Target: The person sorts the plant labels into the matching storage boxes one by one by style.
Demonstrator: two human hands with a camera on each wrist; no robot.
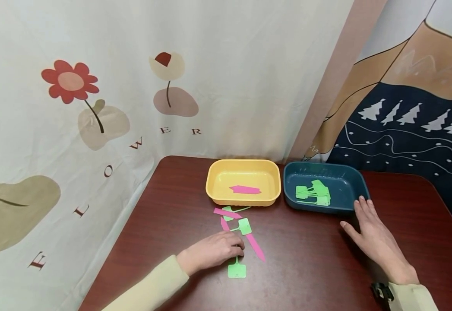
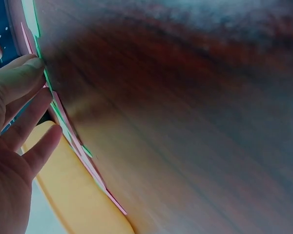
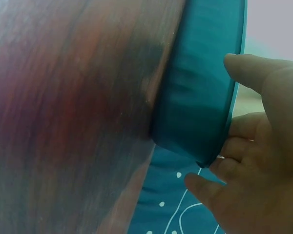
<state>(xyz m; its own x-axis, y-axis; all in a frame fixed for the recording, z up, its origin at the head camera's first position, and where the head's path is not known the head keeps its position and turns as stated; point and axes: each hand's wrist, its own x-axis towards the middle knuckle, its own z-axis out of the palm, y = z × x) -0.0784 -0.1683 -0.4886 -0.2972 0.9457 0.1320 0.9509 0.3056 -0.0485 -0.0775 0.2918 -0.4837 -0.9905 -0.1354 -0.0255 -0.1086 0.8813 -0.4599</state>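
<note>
In the head view my left hand (image 1: 216, 249) is low over the table, thumb and fingertips pinching the thin stem of a green tag (image 1: 236, 271) with a square head. Just beyond the fingers lies another green tag (image 1: 245, 226), overlapping a long pink pointed label (image 1: 256, 247). More pink labels (image 1: 226, 213) and a green tag lie behind them, close to the yellow bin (image 1: 243, 202). My right hand (image 1: 377, 242) has its fingers extended at the right end of the dark blue bin (image 1: 324, 208). In the right wrist view the thumb reaches the bin's rim (image 3: 237, 87).
One pink label (image 1: 246, 189) lies inside the yellow bin. Several green tags (image 1: 319, 190) are piled in the blue bin. Both bins stand side by side at the back of the brown table (image 1: 307, 259), against a printed curtain (image 1: 241, 86).
</note>
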